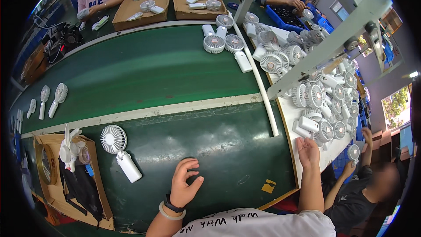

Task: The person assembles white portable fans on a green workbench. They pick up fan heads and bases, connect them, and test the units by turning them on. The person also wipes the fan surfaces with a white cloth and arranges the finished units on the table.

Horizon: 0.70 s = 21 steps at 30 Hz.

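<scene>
My left hand (185,183) hovers over the dark green table (219,149) with its fingers loosely bent and apart, nothing in it. A white handheld fan (128,166) lies to its left, its round grille up and its handle toward me. On the right, my right hand (308,152) reaches to the near edge of a heap of white handheld fans (325,130) on a white board. Its fingers are stretched out, close under a white fan handle (301,129); whether they touch it I cannot tell. No fan is gripped.
Beyond a pale rail runs a green conveyor belt (144,70) carrying several fans. A white pipe (264,87) and a slanting white post (315,59) divide belt from heap. At left stands a cardboard box (100,184) with tape and fan parts. Co-workers sit across and at right.
</scene>
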Motion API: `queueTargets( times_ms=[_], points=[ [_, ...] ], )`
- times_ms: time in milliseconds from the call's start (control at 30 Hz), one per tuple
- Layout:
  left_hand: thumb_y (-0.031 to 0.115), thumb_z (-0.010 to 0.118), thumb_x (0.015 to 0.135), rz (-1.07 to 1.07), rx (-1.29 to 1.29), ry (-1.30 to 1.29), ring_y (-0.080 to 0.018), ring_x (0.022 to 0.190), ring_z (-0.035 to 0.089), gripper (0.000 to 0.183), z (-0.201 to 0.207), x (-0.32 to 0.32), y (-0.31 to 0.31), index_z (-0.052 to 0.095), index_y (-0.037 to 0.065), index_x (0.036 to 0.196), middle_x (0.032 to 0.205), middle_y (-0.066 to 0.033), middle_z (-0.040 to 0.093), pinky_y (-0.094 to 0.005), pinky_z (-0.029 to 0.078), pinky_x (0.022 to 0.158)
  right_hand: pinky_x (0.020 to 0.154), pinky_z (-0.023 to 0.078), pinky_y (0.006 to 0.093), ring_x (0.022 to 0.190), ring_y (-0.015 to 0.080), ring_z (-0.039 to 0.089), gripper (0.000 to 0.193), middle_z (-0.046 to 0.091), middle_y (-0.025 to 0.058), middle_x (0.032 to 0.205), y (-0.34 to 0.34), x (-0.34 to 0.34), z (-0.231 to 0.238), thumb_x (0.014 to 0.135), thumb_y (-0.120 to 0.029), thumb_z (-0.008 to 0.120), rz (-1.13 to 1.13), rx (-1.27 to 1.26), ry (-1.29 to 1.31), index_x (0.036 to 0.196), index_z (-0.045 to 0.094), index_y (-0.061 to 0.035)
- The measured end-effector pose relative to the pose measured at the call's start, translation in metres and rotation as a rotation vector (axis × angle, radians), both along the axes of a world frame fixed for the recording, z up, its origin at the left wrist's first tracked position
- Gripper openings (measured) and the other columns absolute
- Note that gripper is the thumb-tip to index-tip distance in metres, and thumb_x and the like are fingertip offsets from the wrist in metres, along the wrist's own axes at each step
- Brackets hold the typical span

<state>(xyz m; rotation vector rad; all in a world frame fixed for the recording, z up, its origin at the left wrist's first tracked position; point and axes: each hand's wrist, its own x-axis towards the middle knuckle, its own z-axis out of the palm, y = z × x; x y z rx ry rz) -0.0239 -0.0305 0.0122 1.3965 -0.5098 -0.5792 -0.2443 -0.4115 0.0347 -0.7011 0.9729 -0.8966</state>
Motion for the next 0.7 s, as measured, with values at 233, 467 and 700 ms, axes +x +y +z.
queueTargets(
  times_ms=[233,467,700],
  points=[
    [-0.007,0.058,0.08,0.147,-0.014,0.184,-0.019,0.104,0.055,0.036,-0.006,0.005,0.005,0.052,0.002,0.114,0.12,-0.0113,0.047,-0.0266,0.049,0.081,0.084,0.048,0.0294,0.101,0.017,0.056,0.038,0.057,0.008,0.11,0.098,0.138,0.024,0.083,-0.003,0.06,0.768,-0.318,0.151,0.12,0.049,-0.0036],
    [-0.011,0.055,0.08,0.153,0.02,0.223,-0.0168,0.1,0.057,0.033,-0.01,0.007,0.003,0.051,0.0,0.112,0.119,-0.0113,0.046,-0.0237,0.052,0.076,0.091,0.041,0.0398,0.107,0.0358,0.049,0.057,0.051,0.0215,0.116,0.01,0.383,-0.003,0.073,-0.022,0.071,0.588,-1.616,0.479,0.12,0.047,-0.0003],
    [-0.012,0.052,0.082,0.18,0.009,0.333,-0.0162,0.096,0.058,0.031,-0.009,0.012,0.004,0.051,-0.001,0.111,0.116,-0.0119,0.046,-0.0279,0.055,0.076,0.096,0.034,0.0503,0.114,0.04,0.044,0.064,0.049,0.0244,0.118,0.009,0.476,-0.025,0.069,-0.039,0.073,0.524,-1.732,1.179,0.122,0.053,-0.0113]
  ],
)
